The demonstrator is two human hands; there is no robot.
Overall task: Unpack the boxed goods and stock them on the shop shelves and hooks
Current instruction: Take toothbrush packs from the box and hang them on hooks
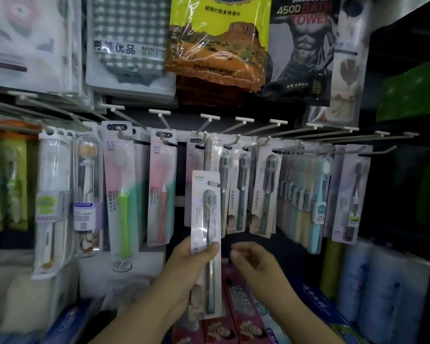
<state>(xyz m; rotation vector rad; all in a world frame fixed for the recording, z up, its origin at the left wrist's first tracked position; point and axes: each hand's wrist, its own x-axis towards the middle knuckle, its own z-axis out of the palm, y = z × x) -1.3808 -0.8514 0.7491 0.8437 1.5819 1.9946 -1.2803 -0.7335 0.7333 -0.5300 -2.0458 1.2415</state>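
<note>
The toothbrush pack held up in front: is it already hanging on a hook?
No. The left hand grips the toothbrush pack below the hooks.

Left hand [188, 266] gripping a carded toothbrush pack [206, 219] upright, below hooks [233, 141] of hanging toothbrush packs [241, 192]. Right hand [255, 263] just beside, fingers loosely curled, holding nothing. Bath towel packs [219, 38] above; red boxes [233, 316] below.

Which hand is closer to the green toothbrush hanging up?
Left. The left hand sits just right of and below the green toothbrush; the right hand is farther right.
</note>
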